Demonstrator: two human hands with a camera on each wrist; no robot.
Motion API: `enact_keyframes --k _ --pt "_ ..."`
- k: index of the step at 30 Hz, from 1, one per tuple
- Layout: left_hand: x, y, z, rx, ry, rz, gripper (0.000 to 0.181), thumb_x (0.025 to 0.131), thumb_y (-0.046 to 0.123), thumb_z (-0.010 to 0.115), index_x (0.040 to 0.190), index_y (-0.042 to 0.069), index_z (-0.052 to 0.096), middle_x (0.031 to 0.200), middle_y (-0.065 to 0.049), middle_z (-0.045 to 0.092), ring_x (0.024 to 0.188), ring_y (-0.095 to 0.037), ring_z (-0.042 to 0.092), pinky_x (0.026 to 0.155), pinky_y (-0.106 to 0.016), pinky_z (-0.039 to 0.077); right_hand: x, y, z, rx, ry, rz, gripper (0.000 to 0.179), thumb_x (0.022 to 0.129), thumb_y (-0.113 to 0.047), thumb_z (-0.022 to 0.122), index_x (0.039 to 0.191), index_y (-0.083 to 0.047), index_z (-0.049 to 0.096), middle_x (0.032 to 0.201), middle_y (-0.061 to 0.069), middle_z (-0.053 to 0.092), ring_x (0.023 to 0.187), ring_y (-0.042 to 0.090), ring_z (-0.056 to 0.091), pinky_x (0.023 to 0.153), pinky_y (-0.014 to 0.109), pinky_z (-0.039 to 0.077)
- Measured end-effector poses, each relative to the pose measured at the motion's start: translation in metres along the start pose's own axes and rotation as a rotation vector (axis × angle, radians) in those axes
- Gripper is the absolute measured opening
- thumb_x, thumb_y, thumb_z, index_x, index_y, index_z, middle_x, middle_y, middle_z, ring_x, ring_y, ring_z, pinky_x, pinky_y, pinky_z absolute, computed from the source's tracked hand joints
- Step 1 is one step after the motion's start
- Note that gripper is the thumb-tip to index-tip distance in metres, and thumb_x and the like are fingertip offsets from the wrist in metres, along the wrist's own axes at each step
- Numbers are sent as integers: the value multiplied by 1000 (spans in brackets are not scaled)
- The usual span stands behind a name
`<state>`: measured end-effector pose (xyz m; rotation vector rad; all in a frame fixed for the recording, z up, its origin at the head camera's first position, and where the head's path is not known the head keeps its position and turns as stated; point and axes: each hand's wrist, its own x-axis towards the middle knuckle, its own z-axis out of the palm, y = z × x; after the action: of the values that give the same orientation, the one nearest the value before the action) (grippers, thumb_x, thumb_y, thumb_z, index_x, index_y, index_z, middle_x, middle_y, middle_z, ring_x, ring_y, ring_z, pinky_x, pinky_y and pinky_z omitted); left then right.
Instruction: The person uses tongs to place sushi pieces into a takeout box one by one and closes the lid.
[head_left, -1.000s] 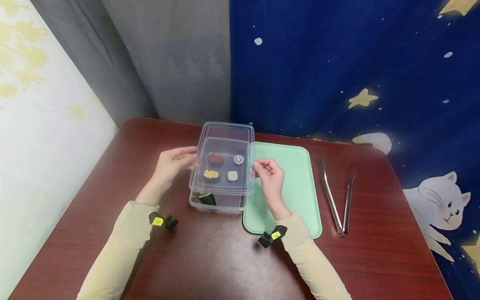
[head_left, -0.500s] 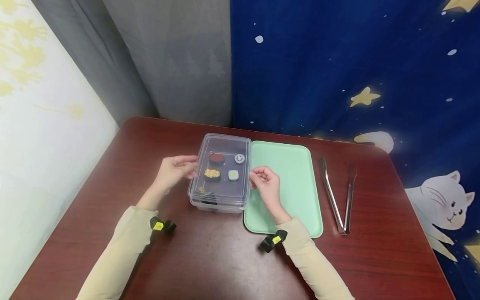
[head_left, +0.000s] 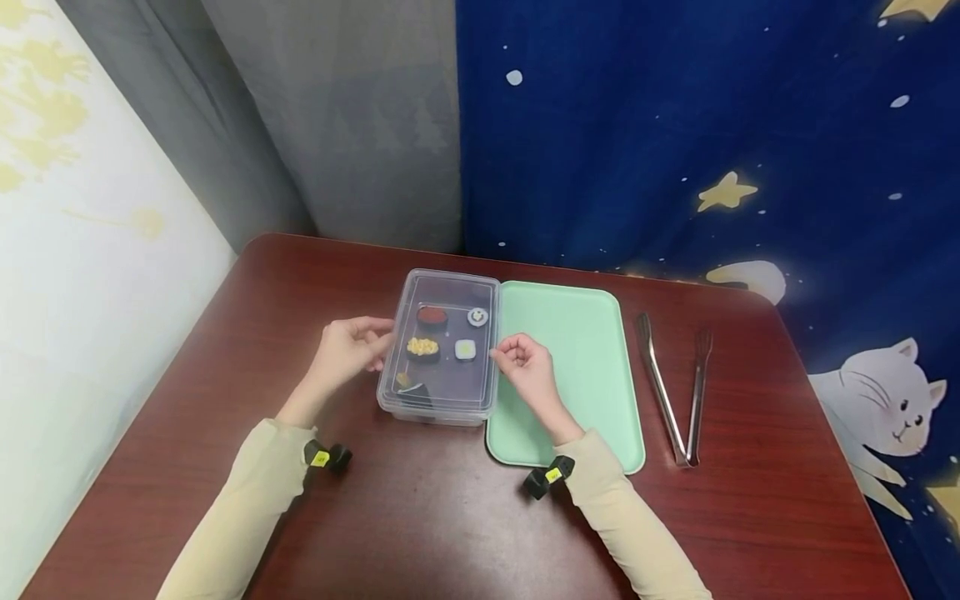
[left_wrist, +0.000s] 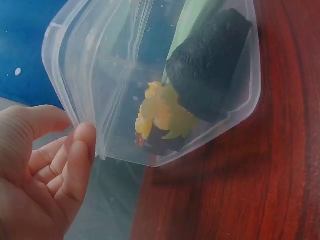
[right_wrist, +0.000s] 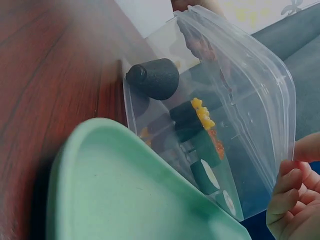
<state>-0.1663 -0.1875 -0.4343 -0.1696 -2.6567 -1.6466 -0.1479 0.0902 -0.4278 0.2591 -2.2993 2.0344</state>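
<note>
A clear plastic box (head_left: 438, 420) stands on the table, its clear lid (head_left: 453, 287) lying over the top. Through the plastic show sushi pieces: a corn-topped one (head_left: 422, 350), a red-topped one (head_left: 432, 317), a square roll (head_left: 465, 350), a round roll (head_left: 477, 317). A dark cone-shaped hand roll (left_wrist: 210, 65) lies at the near end. My left hand (head_left: 348, 352) pinches the lid's left rim between thumb and fingers. On the opposite side, my right hand (head_left: 528, 372) pinches the right rim, fingers curled.
Right beside the box lies a pale green tray (head_left: 577, 358), under my right hand. Metal tongs (head_left: 664, 400) rest spread farther right. The dark red table (head_left: 420, 517) backs onto grey and blue curtains.
The lid has come down and toward me, from raised and set back to lined up over the box. Both hands moved with it, keeping to its sides.
</note>
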Motion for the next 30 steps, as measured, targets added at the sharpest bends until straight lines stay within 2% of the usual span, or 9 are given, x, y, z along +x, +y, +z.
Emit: enact_keyframes --k 4,6,9,12,15,18,22,26,30 --pt "-3 2 -1 20 -29 -38 32 84 14 69 112 -1 63 64 -11 64 48 -18 61 45 -29 54 0 -3 0 -40 -36 3 9 83 8 63 80 13 56 58 -1 52 51 1 45 47 14 35" --pt "-7 14 -3 17 -75 -89 33 85 12 68 112 -5 59 66 -13 65 49 -18 61 49 -33 56 1 2 -1 -48 -40 2 9 83 7 64 80 12 56 58 -1 52 50 1 44 47 15 35" --pt "-7 18 -4 -16 -150 -163 33 86 13 68 108 -10 57 68 -12 65 52 -17 62 52 -35 57 4 15 -1 -50 -35 -6 9 83 5 65 80 8 57 58 -1 52 51 2 45 47 15 35" --pt "-5 11 -6 -47 -218 -215 31 88 15 66 104 -10 59 67 -10 64 54 -16 62 55 -34 58 8 28 -2 -96 -24 -18 10 82 1 68 80 4 59 59 -2 54 52 3 47 48 15 37" --pt "3 4 -11 -66 -282 -244 33 88 17 65 106 -10 57 71 -11 66 59 -17 63 57 -34 58 16 24 -3 -195 -3 -28 10 82 -4 70 81 2 62 63 3 57 56 8 49 50 18 41" --pt "20 5 -16 -98 -296 -269 36 90 18 63 110 -10 55 81 -16 68 64 -20 66 61 -35 58 36 19 -4 -291 37 -5 11 83 -9 69 87 1 65 72 7 61 63 14 52 56 22 44" --pt "56 8 -17 -129 -223 -280 41 92 22 61 116 -10 55 89 -21 68 66 -19 67 64 -34 58 69 15 -2 -352 88 138 24 86 -17 65 104 -1 63 85 10 61 73 17 54 62 23 43" --pt "89 10 -12 -100 -171 -289 45 91 27 62 116 -10 57 83 -15 67 59 -13 65 60 -30 58 94 17 2 -297 103 295 31 90 -27 62 110 -3 60 85 7 60 68 14 55 56 22 42" --pt "111 9 -7 -55 -173 -307 43 91 27 63 112 -10 60 72 -8 64 54 -10 61 57 -28 57 109 24 5 -223 98 347 29 91 -29 61 103 -2 62 77 2 58 59 10 52 51 20 41"
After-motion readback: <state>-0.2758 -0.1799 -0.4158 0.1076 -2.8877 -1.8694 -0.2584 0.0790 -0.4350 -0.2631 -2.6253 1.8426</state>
